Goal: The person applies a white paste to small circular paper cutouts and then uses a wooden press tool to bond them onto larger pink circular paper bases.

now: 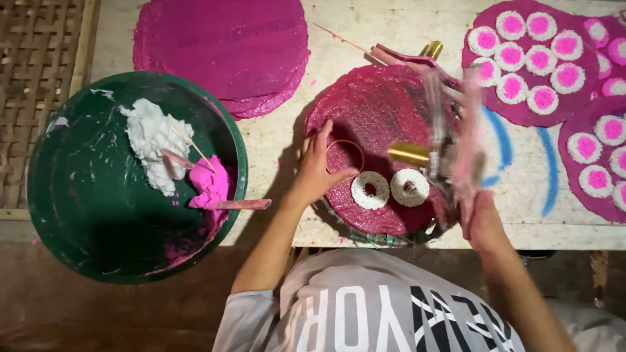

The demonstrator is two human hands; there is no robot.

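Pressing a thin metal ring (345,155) flat against a round magenta mat (375,117), the person's left hand (314,171) pinches the hoop between thumb and fingers, apparently to keep it from sliding on the textured surface. Just to the right of that hand, two white dough rings (389,188) with open centres sit side by side on the same mat, touching or nearly so.

The right hand (481,218) is closed around the lower end of a clear plastic piping bag (456,146), blurred in the frame, which rises away from the fist toward a brass nozzle (409,154) pointing left at the white rings; the grip looks like a squeeze, though the blur leaves that a judgement. Beyond the bag lie more pink-stained bags and a second brass nozzle (432,49), resting on the far edge of the mat.

Well to the left of the left hand, a large dark green basin (78,215) holds a lump of white paste (154,143) and, touching it, a smaller mass of bright pink paste (210,182), with a thin stick (192,145) laid across the two and a pink-smeared spatula (238,205) propped on the rim. Far to the right of the right hand, more magenta mats (495,104) carry rows of finished white rings with pink centres (540,62). A stack of bare magenta mats (222,45) lies beyond the left hand on the white table (274,130).
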